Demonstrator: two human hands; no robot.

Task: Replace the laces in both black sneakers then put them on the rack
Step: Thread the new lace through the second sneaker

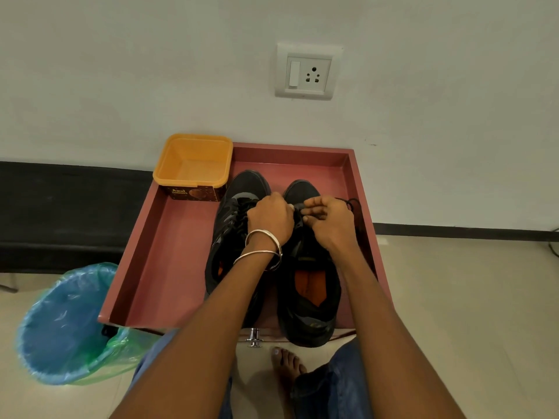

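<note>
Nearest the lens, two forearms are stretched forward over a bare foot (286,362) and denim-covered knees, and both hands are brought together above the right sneaker (307,282). A black lace (352,204) is pinched by the curled fingers of the right hand (329,220), with its loose end trailing off just beyond those fingertips; the left hand (269,217) is curled over the front eyelets, touching the right hand's fingertips — whether lace or tongue is gripped beneath it cannot be told. Just left of the left hand's knuckles, the left sneaker (233,225) is seen with laces already across its front, so it is judged done or nearly so. Both shoes are held in a reddish tray (169,252), and an orange tub (193,160) stands beyond the fingers to the left. Threading of the second shoe is judged to be only begun — the remaining eyelets and the move to the rack, which is not identifiable, are left.
</note>
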